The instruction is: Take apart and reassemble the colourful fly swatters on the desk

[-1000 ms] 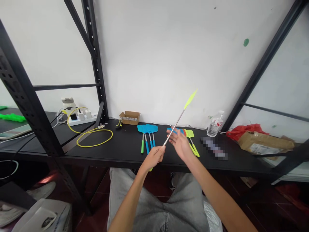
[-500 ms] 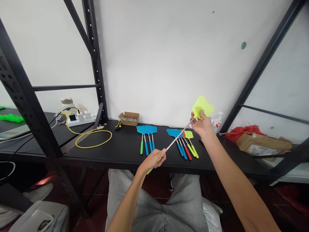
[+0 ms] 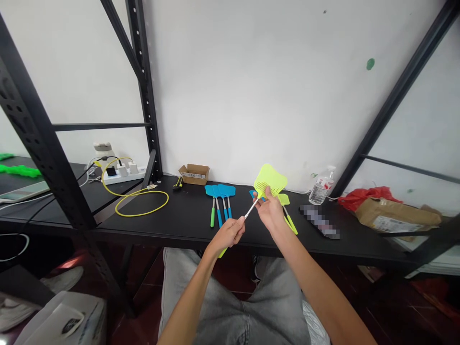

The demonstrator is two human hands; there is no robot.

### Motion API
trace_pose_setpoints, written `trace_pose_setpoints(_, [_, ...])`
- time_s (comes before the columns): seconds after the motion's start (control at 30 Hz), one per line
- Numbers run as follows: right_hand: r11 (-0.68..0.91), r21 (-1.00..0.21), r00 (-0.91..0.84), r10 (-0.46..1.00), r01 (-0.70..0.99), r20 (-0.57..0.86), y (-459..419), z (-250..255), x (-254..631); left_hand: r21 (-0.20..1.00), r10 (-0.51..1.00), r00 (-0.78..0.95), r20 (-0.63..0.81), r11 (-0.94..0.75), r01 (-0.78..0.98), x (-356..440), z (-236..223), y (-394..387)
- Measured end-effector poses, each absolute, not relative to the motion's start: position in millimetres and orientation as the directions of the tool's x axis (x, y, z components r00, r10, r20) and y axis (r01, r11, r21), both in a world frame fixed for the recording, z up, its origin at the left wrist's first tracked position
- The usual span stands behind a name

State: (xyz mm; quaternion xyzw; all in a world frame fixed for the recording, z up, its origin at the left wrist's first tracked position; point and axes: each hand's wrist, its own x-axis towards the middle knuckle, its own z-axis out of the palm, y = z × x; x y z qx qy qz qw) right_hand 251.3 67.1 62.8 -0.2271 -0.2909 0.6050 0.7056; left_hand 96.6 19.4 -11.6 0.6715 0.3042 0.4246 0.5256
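Bare-armed at centre frame, the person reaches forward with both arms, the left forearm (image 3: 189, 297) and right forearm (image 3: 318, 287) angling inward from the bottom edge. The left hand (image 3: 227, 235) is curled shut, fingers wrapped tight, wrist slightly bent. Just beside it and higher, the right hand (image 3: 269, 212) is raised with its fingers bent upward and closed in a pinch, the two hands near but not touching.
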Motion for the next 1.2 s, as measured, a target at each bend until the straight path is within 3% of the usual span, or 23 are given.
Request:
trace_pose_setpoints(0.37, [0.145, -0.745, 0.046, 0.987, -0.651, 0.153, 40, 12, 227, 0.964, 0.877, 0.416, 0.238, -0.265, 0.007, 98, -14, 21])
trace_pose_setpoints(0.47, [0.063, -0.846, -0.103, 0.985, -0.529, 0.138, 30, -2, 223, 0.964, 0.901, 0.351, 0.255, -0.267, -0.017, 100, -17, 24])
trace_pose_setpoints(0.57, [0.087, -0.904, -0.18, 0.968, -0.418, 0.176, 28, -6, 226, 0.96, 0.91, 0.311, 0.274, -0.281, -0.023, 104, -17, 26])
trace_pose_setpoints(0.73, [0.286, -0.955, -0.025, 0.957, -0.074, 0.289, 71, 21, 257, 0.969, 0.915, 0.321, 0.244, -0.244, -0.04, 107, -13, 26])
trace_pose_setpoints(0.8, [0.29, -0.95, 0.015, 0.956, 0.114, 0.294, 96, 33, 275, 0.965, 0.914, 0.314, 0.255, -0.258, -0.033, 107, -12, 26])
trace_pose_setpoints(0.9, [0.266, -0.863, -0.007, 0.957, 0.429, 0.291, 124, 44, 296, 0.956, 0.899, 0.335, 0.283, -0.291, -0.028, 106, -15, 27])
trace_pose_setpoints(1.03, [0.193, -0.543, -0.033, 0.956, 0.817, 0.29, 139, 36, 302, 0.951, 0.887, 0.352, 0.299, -0.309, -0.028, 106, -18, 29])
trace_pose_setpoints(1.1, [0.13, -0.419, -0.015, 0.964, 0.899, 0.267, 140, 28, 298, 0.951, 0.89, 0.347, 0.295, -0.308, -0.02, 106, -18, 29])
trace_pose_setpoints(1.2, [0.072, -0.325, 0.008, 0.971, 0.943, 0.237, 138, 15, 292, 0.951, 0.893, 0.342, 0.293, -0.308, -0.011, 105, -17, 29])
